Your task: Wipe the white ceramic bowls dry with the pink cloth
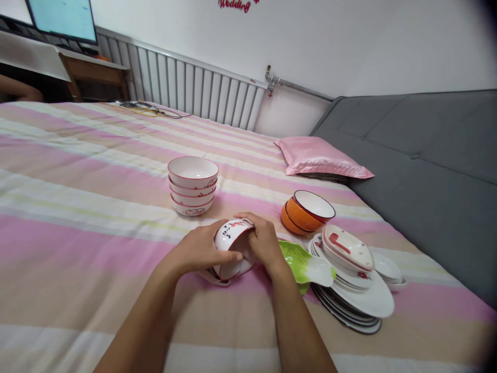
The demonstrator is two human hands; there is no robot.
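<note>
A bed (77,207) spread with a pink, white and tan striped sheet fills the room's foreground, backed by a pale slatted radiator (176,77) and a grey padded headboard (419,134). Near the middle of the sheet, the fingers of both hands close on a white glossy bowl with a red rim, red flowers and black characters (227,235), tipped on its side. The left hand (196,248) pinches its wall, thumb laid across the open mouth; the right hand (264,241) grips the opposite edge, though some of its fingertips are hidden. Just under the bowl shows a pale, red-edged rim (219,282), too covered to identify.

Just beside the right forearm is a green-and-white leaf-shaped dish (293,256), touching or nearly touching a pile of white round plates (375,303) with a squarish red-marked dish (351,247) on top. Beyond it sit two nested orange bowls (298,217), and on the left a stack of white red-rimmed bowls (193,184).

The smooth glaze could let the tipped bowl slip if either grip loosens, knocking the rim beneath. A rightward swing of the right forearm could nudge the leaf-shaped dish into the uneven plates and slide them.
</note>
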